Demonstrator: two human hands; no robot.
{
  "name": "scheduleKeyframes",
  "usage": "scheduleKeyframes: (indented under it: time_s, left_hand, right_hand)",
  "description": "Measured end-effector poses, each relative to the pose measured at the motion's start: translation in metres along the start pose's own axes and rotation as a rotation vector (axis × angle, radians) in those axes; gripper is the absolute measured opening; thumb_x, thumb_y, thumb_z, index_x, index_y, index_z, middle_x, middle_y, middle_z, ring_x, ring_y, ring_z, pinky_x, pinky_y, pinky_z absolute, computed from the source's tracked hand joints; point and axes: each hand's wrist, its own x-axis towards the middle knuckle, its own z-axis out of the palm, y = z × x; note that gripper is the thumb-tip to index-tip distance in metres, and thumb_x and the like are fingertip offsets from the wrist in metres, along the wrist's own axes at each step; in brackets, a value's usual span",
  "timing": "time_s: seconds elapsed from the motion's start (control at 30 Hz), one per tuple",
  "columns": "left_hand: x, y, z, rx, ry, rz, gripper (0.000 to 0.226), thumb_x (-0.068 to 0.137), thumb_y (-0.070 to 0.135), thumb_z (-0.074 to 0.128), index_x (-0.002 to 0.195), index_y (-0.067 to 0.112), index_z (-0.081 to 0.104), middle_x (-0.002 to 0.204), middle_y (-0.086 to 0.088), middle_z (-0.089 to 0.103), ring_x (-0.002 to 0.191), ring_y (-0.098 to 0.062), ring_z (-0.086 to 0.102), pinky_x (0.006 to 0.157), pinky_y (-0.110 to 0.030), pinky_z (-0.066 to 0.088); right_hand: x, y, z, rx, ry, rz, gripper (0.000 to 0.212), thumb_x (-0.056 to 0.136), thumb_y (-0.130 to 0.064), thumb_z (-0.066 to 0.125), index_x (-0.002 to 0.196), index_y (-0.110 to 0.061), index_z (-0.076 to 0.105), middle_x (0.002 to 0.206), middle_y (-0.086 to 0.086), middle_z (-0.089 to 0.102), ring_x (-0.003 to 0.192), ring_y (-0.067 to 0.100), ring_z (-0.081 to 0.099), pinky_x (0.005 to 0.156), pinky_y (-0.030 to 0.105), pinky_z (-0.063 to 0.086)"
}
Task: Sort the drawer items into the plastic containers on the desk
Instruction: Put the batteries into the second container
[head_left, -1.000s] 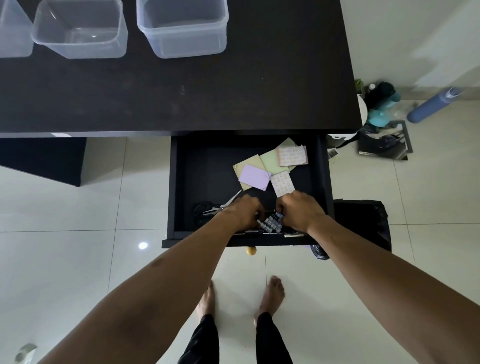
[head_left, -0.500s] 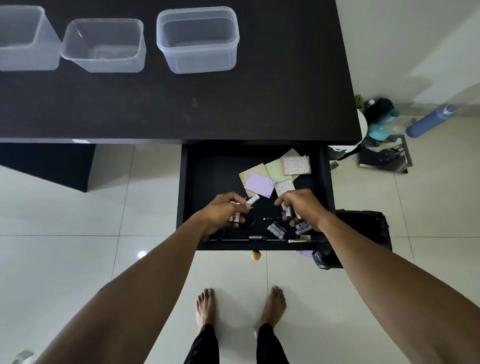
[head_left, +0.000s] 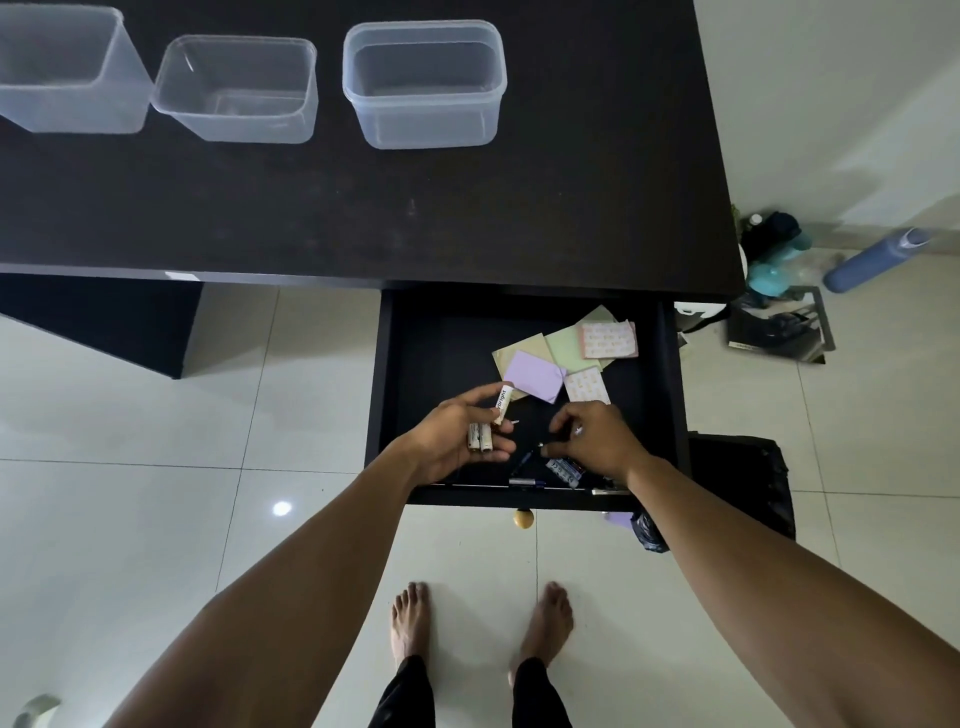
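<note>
The black drawer (head_left: 387, 395) stands pulled out under the dark desk (head_left: 363, 208). My left hand (head_left: 457, 436) hovers over the drawer's front left, palm up, holding three white batteries (head_left: 491, 421). My right hand (head_left: 597, 439) is lower right of it, fingers curled above a pack of blue batteries (head_left: 566, 470) and a dark pen (head_left: 524, 460) on the drawer floor; I cannot tell whether it grips anything. Pastel sticky notes (head_left: 535, 374) lie at the drawer's back right. Three clear plastic containers (head_left: 426, 85) (head_left: 239, 88) (head_left: 67, 67) stand on the desk.
A brass knob (head_left: 523, 518) sticks out of the drawer front. A black bag (head_left: 743, 483) sits on the tiled floor to the right. A blue bottle (head_left: 878, 260) and teal clutter (head_left: 774, 260) lie by the wall. My bare feet (head_left: 483, 618) stand below the drawer.
Both hands lifted from the drawer's front edge. My left hand came up holding white batteries and turned palm up. My right hand shifted slightly right. The view tilted, showing more desk.
</note>
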Motion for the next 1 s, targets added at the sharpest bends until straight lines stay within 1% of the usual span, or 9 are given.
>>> scheduleKeyframes:
  time_s: [0.1, 0.23, 0.4, 0.57, 0.63, 0.7, 0.77, 0.87, 1.0]
  left_hand:
    - [0.000, 0.000, 0.001, -0.025, 0.003, -0.008, 0.037, 0.100, 0.008, 0.045, 0.132, 0.022, 0.058, 0.093, -0.016, 0.066, 0.074, -0.028, 0.069, 0.069, -0.038, 0.060]
    - [0.000, -0.003, 0.003, 0.008, 0.064, 0.017, 0.025, 0.099, 0.020, 0.060, 0.124, 0.017, 0.061, 0.093, -0.016, 0.068, 0.075, -0.028, 0.071, 0.069, -0.038, 0.061]
    - [0.004, -0.006, 0.003, -0.002, 0.138, 0.005, 0.015, 0.100, 0.012, 0.058, 0.114, 0.010, 0.057, 0.091, -0.018, 0.070, 0.084, -0.034, 0.074, 0.070, -0.037, 0.063]
    - [0.005, -0.008, 0.005, 0.005, 0.151, -0.006, 0.017, 0.100, 0.005, 0.054, 0.117, 0.009, 0.058, 0.092, -0.019, 0.071, 0.088, -0.035, 0.074, 0.070, -0.034, 0.063]
    - [0.006, -0.008, 0.006, 0.014, 0.151, -0.023, 0.021, 0.101, 0.005, 0.051, 0.120, 0.008, 0.059, 0.092, -0.019, 0.069, 0.087, -0.034, 0.074, 0.070, -0.034, 0.063]
    - [0.007, -0.007, 0.008, 0.011, 0.163, -0.058, 0.019, 0.101, 0.004, 0.049, 0.118, 0.005, 0.060, 0.090, -0.018, 0.068, 0.085, -0.036, 0.073, 0.069, -0.035, 0.063]
    - [0.008, -0.007, 0.010, -0.001, 0.196, -0.086, 0.017, 0.100, 0.003, 0.050, 0.113, 0.004, 0.061, 0.089, -0.018, 0.068, 0.084, -0.037, 0.073, 0.068, -0.036, 0.063]
    - [0.008, -0.007, 0.012, -0.022, 0.234, -0.104, 0.013, 0.098, 0.003, 0.054, 0.107, 0.004, 0.062, 0.089, -0.018, 0.066, 0.081, -0.037, 0.072, 0.063, -0.035, 0.063]
    - [0.009, -0.007, 0.009, -0.017, 0.240, -0.107, 0.013, 0.098, 0.002, 0.052, 0.107, 0.006, 0.061, 0.090, -0.016, 0.064, 0.081, -0.036, 0.071, 0.069, -0.039, 0.063]
  right_hand:
    - [0.002, 0.003, 0.001, -0.069, -0.031, 0.004, 0.036, 0.068, -0.011, 0.090, 0.100, -0.019, 0.074, 0.077, -0.004, 0.065, 0.070, 0.009, 0.062, 0.067, 0.020, 0.050]
    - [0.007, 0.002, 0.001, -0.244, -0.047, -0.069, 0.032, 0.073, -0.015, 0.084, 0.103, -0.021, 0.076, 0.098, -0.003, 0.069, 0.092, 0.014, 0.065, 0.083, 0.031, 0.055]
    - [0.008, -0.004, 0.005, -0.462, -0.035, -0.152, 0.021, 0.080, -0.018, 0.073, 0.101, -0.025, 0.074, 0.105, -0.005, 0.069, 0.096, 0.017, 0.064, 0.073, 0.024, 0.044]
    - [0.008, -0.002, 0.001, -0.113, -0.059, -0.057, 0.021, 0.086, -0.017, 0.070, 0.106, -0.024, 0.071, 0.083, -0.004, 0.068, 0.082, 0.017, 0.066, 0.075, 0.029, 0.052]
    - [0.005, -0.005, -0.005, 0.112, -0.069, 0.045, 0.019, 0.092, -0.017, 0.062, 0.107, -0.022, 0.073, 0.080, -0.003, 0.066, 0.067, 0.010, 0.060, 0.063, 0.027, 0.049]
    - [0.002, -0.009, -0.013, 0.333, -0.111, 0.193, 0.024, 0.095, -0.015, 0.053, 0.099, -0.013, 0.076, 0.073, 0.001, 0.060, 0.047, 0.009, 0.044, 0.044, 0.022, 0.035]
    - [-0.001, -0.012, -0.021, 0.490, -0.138, 0.271, 0.025, 0.091, -0.013, 0.050, 0.090, -0.003, 0.073, 0.068, 0.006, 0.052, 0.043, 0.012, 0.039, 0.041, 0.022, 0.030]
    - [-0.005, -0.012, -0.026, 0.527, -0.152, 0.281, 0.019, 0.089, -0.017, 0.062, 0.075, -0.005, 0.062, 0.065, 0.006, 0.051, 0.045, 0.015, 0.047, 0.042, 0.024, 0.036]
    - [-0.005, -0.008, -0.023, 0.310, -0.133, 0.216, 0.040, 0.076, -0.024, 0.085, 0.059, -0.013, 0.050, 0.050, -0.001, 0.048, 0.043, 0.013, 0.046, 0.043, 0.022, 0.036]
